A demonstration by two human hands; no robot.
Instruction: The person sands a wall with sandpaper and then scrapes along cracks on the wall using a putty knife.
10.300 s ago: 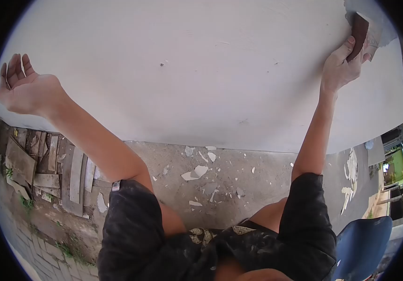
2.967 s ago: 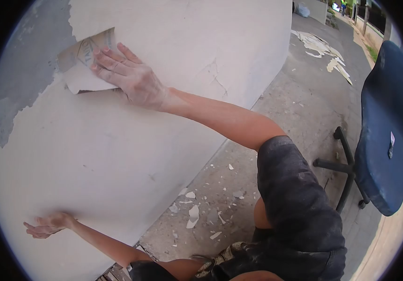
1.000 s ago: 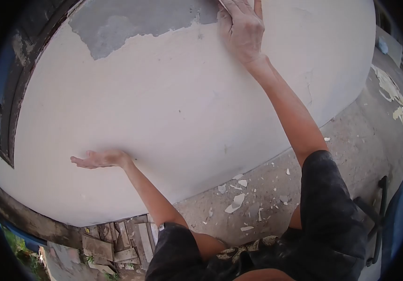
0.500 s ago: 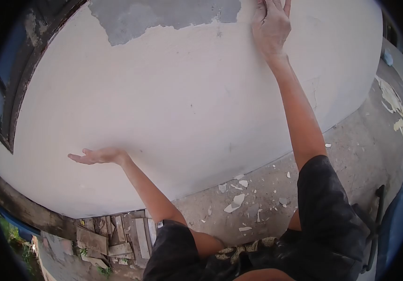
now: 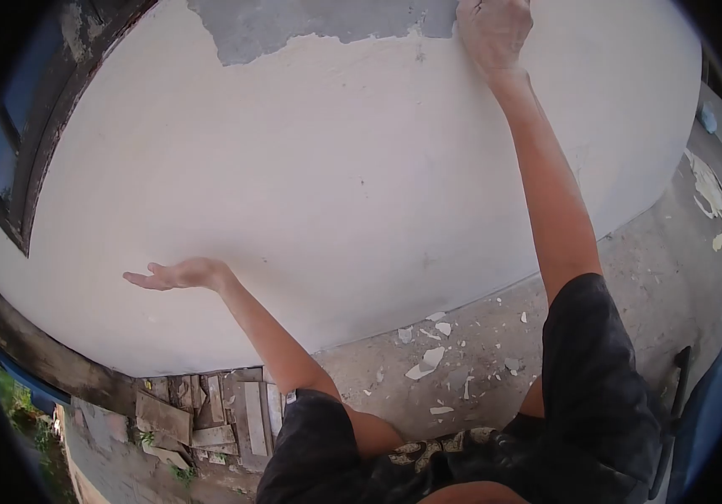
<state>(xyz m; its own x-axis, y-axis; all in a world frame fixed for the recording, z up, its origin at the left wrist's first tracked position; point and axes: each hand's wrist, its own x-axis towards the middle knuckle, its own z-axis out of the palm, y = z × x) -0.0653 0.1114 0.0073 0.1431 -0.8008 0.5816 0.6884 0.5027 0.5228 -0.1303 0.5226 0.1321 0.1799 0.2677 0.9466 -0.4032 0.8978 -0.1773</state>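
In front of me is a white painted wall (image 5: 310, 176), with a grey bare patch (image 5: 319, 21) at the top where the coating has come off along a ragged edge. My right hand (image 5: 497, 38) is raised to the wall just right of that patch. Its fingers look curled together, and the top of the picture cuts off their ends, so anything in them is hidden. Lower left, my left hand (image 5: 178, 275) is held out by the wall with its fingers stretched and nothing in it. Pale dust coats my right hand.
White paint flakes (image 5: 426, 363) lie scattered on the concrete floor (image 5: 630, 277) below the wall. Longer peeled strips (image 5: 714, 197) lie at the right. Broken boards or tiles (image 5: 163, 416) are piled at lower left, and a dark window frame (image 5: 29, 181) borders the wall.
The view has shifted slightly, so the patch sits higher and further right. My right hand has moved up in the picture, its fingers now more curled. My left hand stays outstretched.
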